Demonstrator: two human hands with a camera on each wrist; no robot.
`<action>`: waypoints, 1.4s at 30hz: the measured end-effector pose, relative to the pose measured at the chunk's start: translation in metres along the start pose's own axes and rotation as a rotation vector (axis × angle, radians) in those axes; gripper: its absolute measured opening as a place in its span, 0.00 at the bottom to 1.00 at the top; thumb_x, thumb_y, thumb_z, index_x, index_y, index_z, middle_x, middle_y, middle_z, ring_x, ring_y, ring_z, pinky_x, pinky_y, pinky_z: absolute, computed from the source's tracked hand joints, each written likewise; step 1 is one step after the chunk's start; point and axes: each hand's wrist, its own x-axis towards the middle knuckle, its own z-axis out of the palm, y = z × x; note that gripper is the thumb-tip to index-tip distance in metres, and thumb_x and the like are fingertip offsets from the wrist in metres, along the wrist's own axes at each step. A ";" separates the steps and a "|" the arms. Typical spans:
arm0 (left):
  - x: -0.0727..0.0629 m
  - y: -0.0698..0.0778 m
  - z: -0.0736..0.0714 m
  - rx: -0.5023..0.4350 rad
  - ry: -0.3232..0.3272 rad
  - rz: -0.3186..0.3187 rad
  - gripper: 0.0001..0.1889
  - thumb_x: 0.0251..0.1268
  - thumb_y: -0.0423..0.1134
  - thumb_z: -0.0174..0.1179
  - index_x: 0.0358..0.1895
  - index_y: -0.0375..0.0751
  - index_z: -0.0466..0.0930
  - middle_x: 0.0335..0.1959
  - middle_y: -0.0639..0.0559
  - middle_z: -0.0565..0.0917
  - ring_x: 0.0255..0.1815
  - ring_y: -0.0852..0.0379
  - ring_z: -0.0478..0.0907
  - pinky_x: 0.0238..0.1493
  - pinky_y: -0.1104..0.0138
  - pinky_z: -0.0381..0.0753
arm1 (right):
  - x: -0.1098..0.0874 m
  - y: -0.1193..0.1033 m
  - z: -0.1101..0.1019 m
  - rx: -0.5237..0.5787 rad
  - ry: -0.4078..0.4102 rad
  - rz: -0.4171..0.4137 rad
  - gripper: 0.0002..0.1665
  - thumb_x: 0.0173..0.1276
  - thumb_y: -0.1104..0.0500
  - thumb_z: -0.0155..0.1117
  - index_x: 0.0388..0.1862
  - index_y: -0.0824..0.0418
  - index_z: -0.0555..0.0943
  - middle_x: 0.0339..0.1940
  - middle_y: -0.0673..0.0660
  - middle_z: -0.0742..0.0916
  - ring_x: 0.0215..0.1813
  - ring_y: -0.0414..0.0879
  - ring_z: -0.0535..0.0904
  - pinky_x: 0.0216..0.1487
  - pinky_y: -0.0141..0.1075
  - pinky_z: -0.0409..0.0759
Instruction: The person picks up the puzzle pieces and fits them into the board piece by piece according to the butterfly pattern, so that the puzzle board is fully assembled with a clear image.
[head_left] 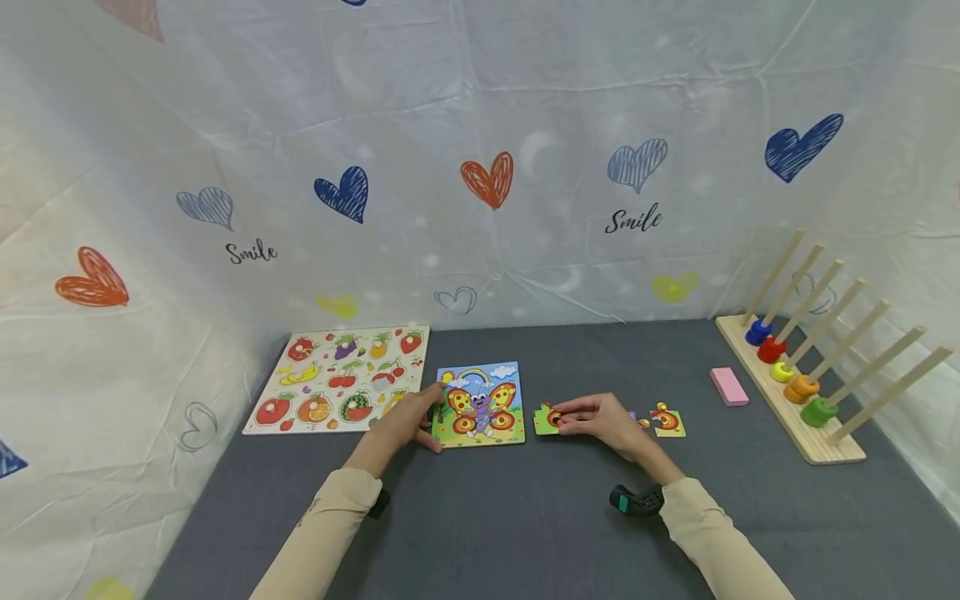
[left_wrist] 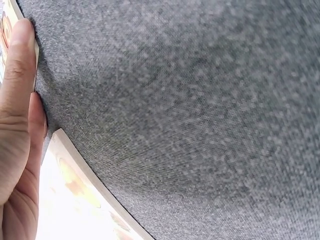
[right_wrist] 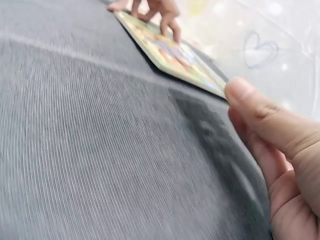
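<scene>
A square butterfly puzzle board (head_left: 480,406) lies on the dark grey table. My left hand (head_left: 405,418) holds it at its left edge, thumb by the near corner and fingers bent over the side. In the left wrist view, a finger (left_wrist: 19,60) lies along the board's edge. To the right of the board, my right hand (head_left: 600,421) pinches a green puzzle piece (head_left: 544,419) with a red-orange wing pattern. The right wrist view has the thumb (right_wrist: 245,92) and fingers close together, hiding the piece. Another puzzle piece (head_left: 669,422) lies right of that hand.
A fruit board (head_left: 262,423) lies at the left, beside my left hand. Farther right are a pink block (head_left: 729,387) and a wooden peg stand (head_left: 817,446) with upright rods and coloured rings. A white curtain (head_left: 480,108) with hearts hangs behind the table.
</scene>
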 end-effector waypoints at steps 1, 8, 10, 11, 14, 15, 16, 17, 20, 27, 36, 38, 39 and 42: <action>0.000 0.000 0.000 -0.002 -0.001 0.001 0.35 0.41 0.37 0.77 0.55 0.38 0.69 0.55 0.40 0.77 0.30 0.57 0.69 0.39 0.64 0.78 | 0.002 0.000 0.003 0.004 0.007 -0.011 0.25 0.60 0.64 0.70 0.54 0.74 0.79 0.51 0.70 0.83 0.45 0.41 0.84 0.44 0.34 0.81; 0.001 0.004 -0.003 -0.031 -0.003 -0.022 0.38 0.40 0.35 0.77 0.58 0.37 0.67 0.54 0.40 0.77 0.33 0.54 0.71 0.41 0.61 0.78 | 0.017 -0.002 0.026 0.001 0.033 -0.056 0.22 0.60 0.64 0.70 0.52 0.73 0.81 0.47 0.68 0.85 0.43 0.41 0.85 0.43 0.34 0.81; 0.001 0.006 -0.003 -0.026 -0.005 -0.032 0.38 0.40 0.35 0.77 0.58 0.37 0.67 0.54 0.40 0.77 0.32 0.54 0.71 0.40 0.62 0.78 | 0.021 -0.003 0.033 0.000 0.032 -0.066 0.22 0.60 0.64 0.70 0.52 0.72 0.81 0.47 0.67 0.85 0.43 0.42 0.85 0.42 0.34 0.81; 0.001 0.006 -0.003 -0.019 -0.006 -0.036 0.38 0.40 0.36 0.77 0.58 0.37 0.67 0.54 0.41 0.77 0.32 0.54 0.71 0.40 0.62 0.78 | 0.023 -0.003 0.036 0.002 0.029 -0.073 0.22 0.60 0.64 0.70 0.52 0.72 0.81 0.46 0.67 0.85 0.43 0.42 0.85 0.42 0.35 0.81; 0.002 0.007 -0.004 -0.001 -0.010 -0.046 0.39 0.39 0.37 0.77 0.59 0.37 0.67 0.54 0.41 0.77 0.30 0.55 0.70 0.39 0.63 0.77 | 0.030 -0.005 0.047 0.011 0.026 -0.088 0.21 0.59 0.64 0.70 0.52 0.71 0.81 0.45 0.66 0.86 0.41 0.43 0.85 0.42 0.35 0.81; 0.002 0.006 -0.004 -0.003 -0.011 -0.051 0.40 0.39 0.37 0.78 0.59 0.37 0.67 0.55 0.41 0.77 0.31 0.55 0.70 0.39 0.63 0.77 | 0.032 -0.005 0.051 0.014 0.026 -0.090 0.21 0.59 0.64 0.70 0.52 0.70 0.82 0.44 0.66 0.86 0.41 0.43 0.85 0.42 0.35 0.81; 0.002 0.006 -0.003 -0.005 -0.012 -0.053 0.39 0.39 0.37 0.78 0.59 0.37 0.67 0.55 0.40 0.77 0.31 0.55 0.71 0.39 0.63 0.77 | 0.034 -0.006 0.054 0.011 0.023 -0.101 0.21 0.60 0.65 0.70 0.52 0.71 0.81 0.44 0.66 0.86 0.40 0.43 0.85 0.42 0.36 0.82; 0.002 0.006 -0.003 -0.005 -0.015 -0.057 0.39 0.39 0.37 0.78 0.59 0.37 0.68 0.56 0.40 0.76 0.32 0.55 0.71 0.39 0.63 0.78 | 0.036 -0.006 0.057 0.010 0.022 -0.107 0.20 0.60 0.65 0.69 0.51 0.71 0.82 0.44 0.66 0.86 0.40 0.44 0.85 0.41 0.36 0.82; 0.002 0.004 -0.003 -0.014 -0.024 -0.067 0.39 0.39 0.36 0.78 0.58 0.37 0.68 0.60 0.39 0.74 0.34 0.55 0.74 0.40 0.63 0.78 | 0.040 -0.008 0.068 0.010 0.015 -0.119 0.19 0.60 0.67 0.68 0.51 0.72 0.81 0.43 0.67 0.86 0.39 0.45 0.86 0.41 0.37 0.82; 0.002 0.002 -0.002 -0.021 -0.034 -0.089 0.48 0.38 0.37 0.78 0.67 0.34 0.62 0.57 0.42 0.76 0.37 0.54 0.75 0.41 0.63 0.78 | 0.052 -0.011 0.093 0.032 -0.023 -0.136 0.19 0.62 0.68 0.65 0.52 0.74 0.80 0.40 0.69 0.86 0.39 0.53 0.86 0.40 0.38 0.82; 0.004 0.002 -0.003 0.011 -0.041 -0.073 0.50 0.38 0.39 0.79 0.68 0.33 0.60 0.57 0.42 0.77 0.34 0.56 0.76 0.40 0.63 0.77 | 0.060 -0.011 0.121 -0.091 0.020 -0.200 0.18 0.60 0.68 0.68 0.49 0.74 0.82 0.38 0.67 0.87 0.37 0.54 0.86 0.36 0.35 0.82; 0.004 0.002 -0.003 0.014 -0.039 -0.067 0.50 0.38 0.38 0.79 0.68 0.32 0.60 0.57 0.42 0.77 0.33 0.56 0.76 0.40 0.63 0.77 | 0.061 -0.011 0.126 -0.128 0.043 -0.221 0.18 0.59 0.68 0.69 0.48 0.74 0.82 0.37 0.66 0.87 0.37 0.53 0.86 0.35 0.34 0.82; 0.003 0.002 -0.003 0.013 -0.038 -0.062 0.50 0.38 0.38 0.79 0.68 0.32 0.60 0.57 0.42 0.77 0.34 0.56 0.76 0.40 0.63 0.78 | 0.062 -0.011 0.128 -0.143 0.051 -0.234 0.18 0.58 0.68 0.69 0.47 0.75 0.82 0.37 0.66 0.87 0.36 0.54 0.86 0.34 0.33 0.82; 0.003 0.002 -0.002 0.008 -0.030 -0.045 0.49 0.38 0.37 0.79 0.68 0.31 0.60 0.56 0.40 0.77 0.36 0.54 0.77 0.40 0.63 0.79 | 0.064 -0.011 0.134 -0.184 0.076 -0.265 0.18 0.57 0.69 0.70 0.46 0.76 0.82 0.35 0.67 0.87 0.36 0.55 0.86 0.34 0.30 0.81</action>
